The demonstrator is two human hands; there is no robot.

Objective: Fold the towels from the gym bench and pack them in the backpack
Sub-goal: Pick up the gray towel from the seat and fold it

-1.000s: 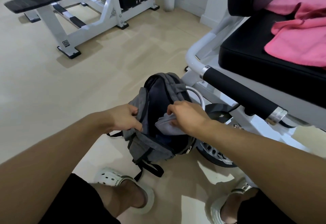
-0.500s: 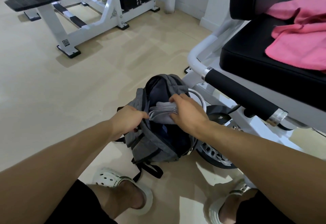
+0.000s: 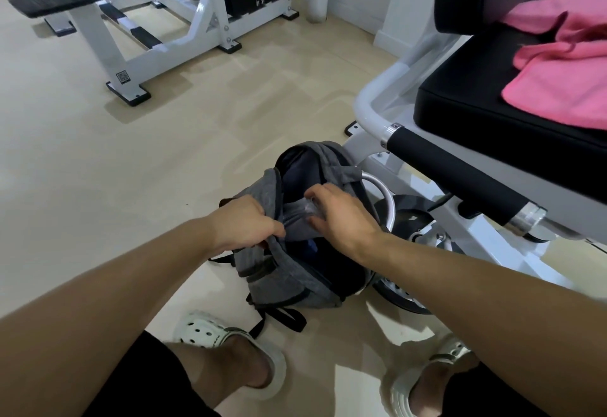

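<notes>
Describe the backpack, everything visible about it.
The backpack is grey woven fabric with a dark lining and black straps trailing on the tile floor. It stands unzipped, top gaping, beside the bench frame. The left hand grips its front rim; the right hand pushes a folded grey towel into the opening.

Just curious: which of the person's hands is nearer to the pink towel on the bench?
The right hand. It sits at the backpack mouth, down-left of the pink towel; the left hand grips the backpack's far edge, farther away.
</notes>
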